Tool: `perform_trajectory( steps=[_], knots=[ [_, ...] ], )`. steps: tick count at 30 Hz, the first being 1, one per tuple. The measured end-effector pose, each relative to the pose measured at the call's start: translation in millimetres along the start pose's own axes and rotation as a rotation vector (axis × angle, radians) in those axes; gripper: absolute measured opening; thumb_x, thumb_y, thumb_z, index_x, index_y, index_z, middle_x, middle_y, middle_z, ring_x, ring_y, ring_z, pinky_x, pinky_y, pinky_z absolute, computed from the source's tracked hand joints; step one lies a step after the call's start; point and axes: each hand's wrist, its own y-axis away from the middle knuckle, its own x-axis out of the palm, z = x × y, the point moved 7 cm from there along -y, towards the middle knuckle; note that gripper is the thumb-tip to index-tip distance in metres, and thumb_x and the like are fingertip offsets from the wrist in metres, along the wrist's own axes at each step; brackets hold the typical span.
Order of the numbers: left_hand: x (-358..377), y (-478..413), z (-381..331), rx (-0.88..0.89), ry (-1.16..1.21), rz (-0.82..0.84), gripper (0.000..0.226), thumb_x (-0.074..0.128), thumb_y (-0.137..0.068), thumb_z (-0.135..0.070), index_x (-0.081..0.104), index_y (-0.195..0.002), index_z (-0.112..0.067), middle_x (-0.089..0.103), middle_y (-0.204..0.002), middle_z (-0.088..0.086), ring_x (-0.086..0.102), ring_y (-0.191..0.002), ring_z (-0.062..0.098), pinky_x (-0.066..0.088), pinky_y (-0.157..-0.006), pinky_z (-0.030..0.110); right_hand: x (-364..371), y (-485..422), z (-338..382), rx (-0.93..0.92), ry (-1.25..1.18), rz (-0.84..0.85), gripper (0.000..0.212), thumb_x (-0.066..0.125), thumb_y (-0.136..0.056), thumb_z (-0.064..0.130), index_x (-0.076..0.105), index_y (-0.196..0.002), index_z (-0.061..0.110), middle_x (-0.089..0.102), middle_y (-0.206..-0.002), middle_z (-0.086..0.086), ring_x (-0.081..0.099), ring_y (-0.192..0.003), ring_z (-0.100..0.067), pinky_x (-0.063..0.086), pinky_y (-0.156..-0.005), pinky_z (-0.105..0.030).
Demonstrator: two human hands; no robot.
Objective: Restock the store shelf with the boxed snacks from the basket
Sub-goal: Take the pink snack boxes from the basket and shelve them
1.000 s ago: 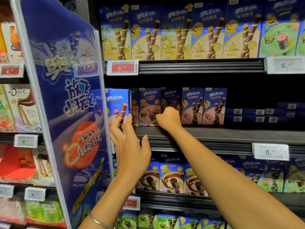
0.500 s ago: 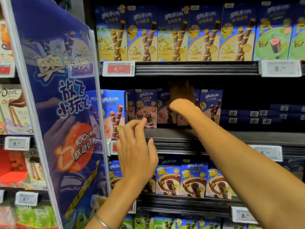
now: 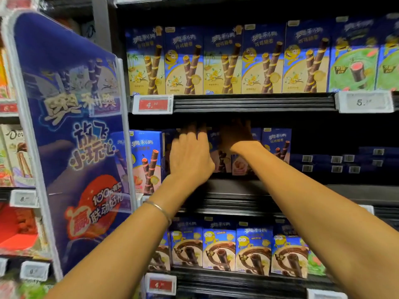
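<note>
On the middle shelf (image 3: 313, 190) stands a row of blue boxed wafer-roll snacks. A pink-flavoured box (image 3: 146, 160) stands forward at the left end, and another box (image 3: 277, 145) stands upright at the right end. My left hand (image 3: 190, 156) lies flat on the fronts of the boxes between them, fingers straight and fingertips at their top edges. Just to its right, my right hand (image 3: 235, 137) reaches deeper into the shadow with fingers spread over the neighbouring boxes. The basket is out of view.
A blue promotional panel (image 3: 71, 137) juts out at the left. Yellow boxes (image 3: 216, 61) fill the top shelf and chocolate boxes (image 3: 252, 251) the lower one. Dark boxes lie flat (image 3: 345, 162) at the middle shelf's right. Price tags (image 3: 152, 104) line the shelf edges.
My left hand rose from below the shelf edge onto the box fronts. My right hand, earlier curled at the boxes' base, has stretched up and spread over them.
</note>
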Motion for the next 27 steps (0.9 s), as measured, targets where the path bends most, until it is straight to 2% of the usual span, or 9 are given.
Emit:
perform_trajectory(
  steps=[3,5,8,11,13,14,16,17,27],
  knots=[
    [-3.6,-22.7,3.7,-0.050,0.000,0.108,0.017,0.067,-0.085,-0.029,0.060,-0.095,-0.018,0.071,-0.110,0.018,0.065,-0.102,0.041,0.040,-0.077,0.040,-6.7,4.2,0.4,0.020,-0.005,-0.045,0.070,0.076,-0.080,0.027,0.050,-0.144,0.016,0.040,-0.153,-0.016,0.027,-0.146,-0.040,0.022,-0.119,-0.058],
    [2.7,-33.3,9.5,-0.061,-0.033,0.198,0.020,0.067,-0.087,-0.033,0.054,-0.085,-0.017,0.069,-0.102,0.017,0.064,-0.094,0.039,0.043,-0.075,0.037,-12.0,7.4,-0.8,0.038,0.006,-0.086,0.068,0.078,-0.078,0.027,0.053,-0.141,0.017,0.038,-0.153,-0.016,0.026,-0.145,-0.040,0.021,-0.118,-0.058],
    [14.4,-41.0,17.7,-0.061,-0.067,0.351,0.029,0.064,-0.094,-0.035,0.051,-0.086,-0.011,0.053,-0.088,0.010,0.055,-0.087,0.032,0.048,-0.078,0.038,-10.6,9.7,-6.9,0.042,-0.034,-0.096,0.076,0.079,-0.078,0.031,0.047,-0.146,0.023,0.034,-0.157,-0.014,0.022,-0.147,-0.040,0.019,-0.117,-0.058],
    [17.7,-45.1,21.7,-0.067,-0.054,0.390,0.025,0.063,-0.099,-0.032,0.058,-0.103,-0.008,0.048,-0.081,0.008,0.052,-0.082,0.026,0.048,-0.075,0.036,-7.2,9.6,-13.6,0.015,-0.101,-0.134,0.058,0.070,-0.087,0.030,0.051,-0.142,0.034,0.043,-0.152,-0.011,0.028,-0.144,-0.038,0.021,-0.115,-0.058],
    [18.2,-46.4,20.3,-0.053,-0.050,0.402,0.038,0.062,-0.101,-0.029,0.055,-0.135,-0.014,0.057,-0.095,0.010,0.058,-0.095,0.032,0.049,-0.080,0.039,-3.6,9.2,-17.2,0.028,-0.151,-0.133,0.051,0.066,-0.091,0.032,0.052,-0.140,0.036,0.046,-0.149,-0.010,0.030,-0.143,-0.039,0.021,-0.115,-0.058],
    [19.4,-47.2,19.5,-0.044,-0.051,0.410,0.056,0.063,-0.101,-0.028,0.041,-0.151,-0.020,0.060,-0.115,0.014,0.059,-0.107,0.036,0.050,-0.086,0.042,-2.3,8.9,-17.8,0.033,-0.178,-0.127,0.049,0.065,-0.092,0.033,0.052,-0.139,0.036,0.048,-0.148,-0.010,0.031,-0.143,-0.039,0.021,-0.115,-0.059],
    [20.8,-49.4,18.0,-0.008,-0.082,0.369,0.079,0.066,-0.100,-0.026,0.019,-0.163,-0.027,0.040,-0.155,0.018,0.048,-0.134,0.042,0.048,-0.101,0.049,-1.1,8.5,-18.5,0.037,-0.221,-0.121,0.045,0.064,-0.092,0.033,0.054,-0.136,0.037,0.052,-0.145,-0.008,0.036,-0.141,-0.038,0.022,-0.115,-0.059],
    [20.2,-50.2,17.4,0.005,-0.105,0.331,0.083,0.068,-0.098,-0.025,0.017,-0.164,-0.028,0.030,-0.164,0.016,0.041,-0.142,0.043,0.045,-0.107,0.051,-1.5,8.3,-19.6,0.041,-0.237,-0.126,0.043,0.064,-0.093,0.033,0.055,-0.135,0.037,0.053,-0.144,-0.007,0.038,-0.139,-0.038,0.023,-0.115,-0.059],
    [26.1,-51.8,19.1,0.009,-0.119,0.310,0.088,0.073,-0.095,-0.024,0.017,-0.163,-0.029,0.020,-0.169,0.013,0.032,-0.149,0.043,0.043,-0.112,0.055,0.8,6.1,-30.8,0.066,-0.301,-0.151,0.039,0.061,-0.094,0.037,0.057,-0.133,0.039,0.054,-0.144,-0.003,0.039,-0.139,-0.037,0.024,-0.113,-0.055]
  ],
)
